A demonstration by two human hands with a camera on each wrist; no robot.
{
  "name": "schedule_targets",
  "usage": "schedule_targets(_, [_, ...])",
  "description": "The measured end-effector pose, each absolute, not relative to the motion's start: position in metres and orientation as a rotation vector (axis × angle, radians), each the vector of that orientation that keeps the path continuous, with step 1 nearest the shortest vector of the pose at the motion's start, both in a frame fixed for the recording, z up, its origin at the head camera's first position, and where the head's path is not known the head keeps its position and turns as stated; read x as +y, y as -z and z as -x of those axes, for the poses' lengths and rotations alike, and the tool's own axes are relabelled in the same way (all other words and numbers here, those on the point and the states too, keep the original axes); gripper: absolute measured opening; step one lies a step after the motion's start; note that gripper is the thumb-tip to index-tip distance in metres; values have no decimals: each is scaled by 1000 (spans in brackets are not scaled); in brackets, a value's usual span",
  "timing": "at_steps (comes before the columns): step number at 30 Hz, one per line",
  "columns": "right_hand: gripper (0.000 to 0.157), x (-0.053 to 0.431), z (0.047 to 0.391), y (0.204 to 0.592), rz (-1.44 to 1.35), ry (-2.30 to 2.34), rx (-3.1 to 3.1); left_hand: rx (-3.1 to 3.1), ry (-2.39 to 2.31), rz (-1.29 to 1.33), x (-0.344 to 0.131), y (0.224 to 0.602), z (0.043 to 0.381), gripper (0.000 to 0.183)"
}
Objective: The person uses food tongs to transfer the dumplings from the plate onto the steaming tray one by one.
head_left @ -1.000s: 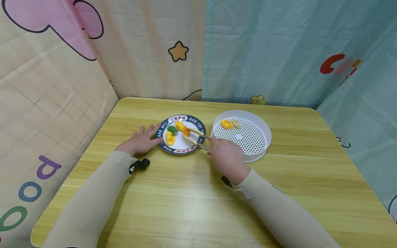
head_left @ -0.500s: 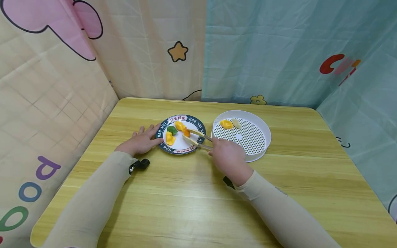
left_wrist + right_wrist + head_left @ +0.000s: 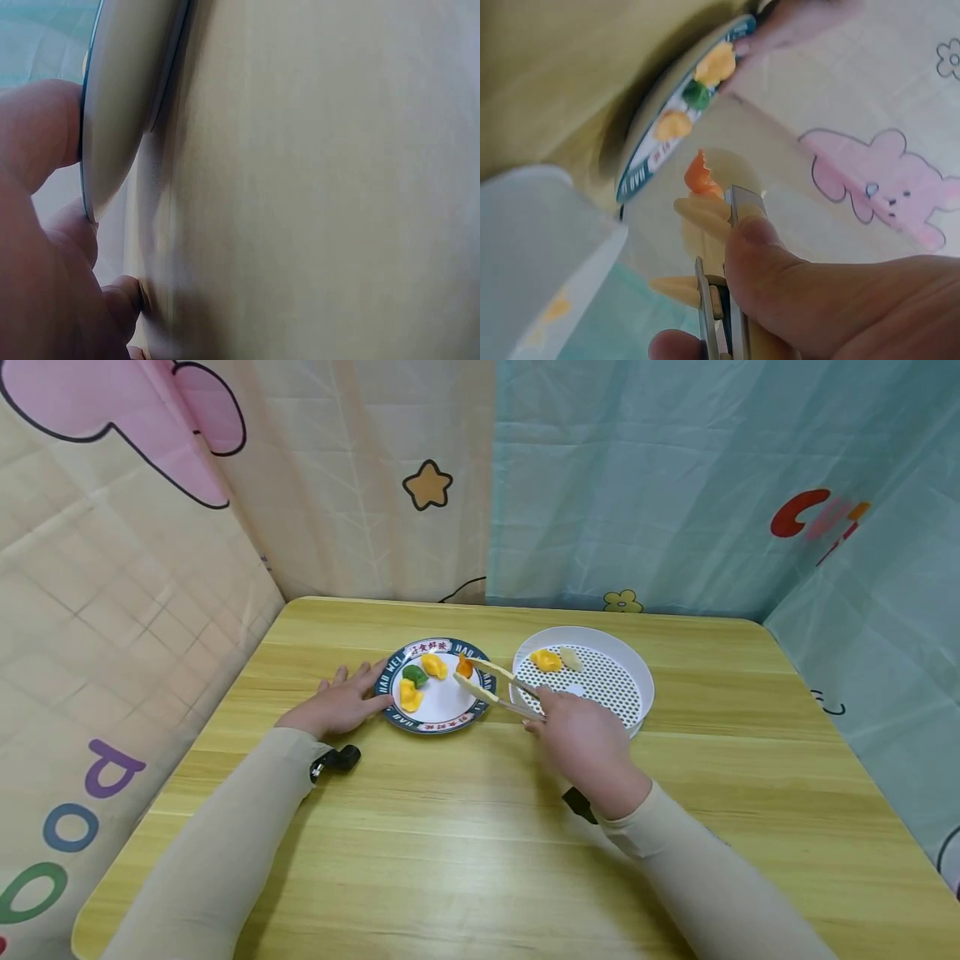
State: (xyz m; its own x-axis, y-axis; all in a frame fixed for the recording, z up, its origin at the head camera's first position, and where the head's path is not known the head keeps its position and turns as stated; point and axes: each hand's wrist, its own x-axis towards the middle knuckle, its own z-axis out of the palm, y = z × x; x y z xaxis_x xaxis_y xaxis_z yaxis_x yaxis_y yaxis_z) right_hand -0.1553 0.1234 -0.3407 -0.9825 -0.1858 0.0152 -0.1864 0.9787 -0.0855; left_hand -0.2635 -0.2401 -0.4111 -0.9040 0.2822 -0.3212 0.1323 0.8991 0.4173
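My right hand [image 3: 588, 739] grips a pair of tongs [image 3: 491, 670] with pale yellow tips, pointed left over the plate. An orange dumpling-shaped piece [image 3: 464, 667] is at the tongs' tips; the right wrist view shows the orange piece [image 3: 699, 176] beside one tip, apart from the plate. The round plate [image 3: 450, 706] has a dark patterned rim and carries two yellow dumplings [image 3: 434, 666] and a green one [image 3: 415, 675]. My left hand [image 3: 341, 703] lies at its left with fingers spread, thumb and forefinger touching the rim. In the left wrist view the plate [image 3: 124, 97] appears edge-on.
To the right stands a white round basket [image 3: 643, 685] with a perforated bottom, holding a yellow dumpling [image 3: 545, 661] and a pale one [image 3: 571, 658]. The wooden table [image 3: 420, 843] is bordered by printed curtains [image 3: 637, 485] at the back and sides.
My right hand has shifted right, and the orange piece has moved with the tongs away from the yellow dumpling toward the plate's right side. The left hand has stayed put.
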Motion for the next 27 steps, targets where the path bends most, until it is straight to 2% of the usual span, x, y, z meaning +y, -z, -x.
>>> schedule_targets(5, [33,153,149,330,-271,-197,-3026,2686,-548,-316,-240,411,263,87])
schedule_targets(11, [47,183,149,324,-192,-216,-3096,2686,-549,-313,-240,410,263,86])
schedule_targets(13, [44,190,150,325,-175,-214,-3129,2684,-551,-314,-240,410,264,87])
schedule_targets(17, [41,199,154,329,-185,-157,-3163,2684,-552,-313,-241,410,264,87])
schedule_targets(21, [49,203,158,333,-197,-111,-3181,2679,-555,-309,-242,409,264,87])
schedule_targets(27, [49,205,163,336,-193,-89,-3232,2674,-566,-309,-241,410,264,87])
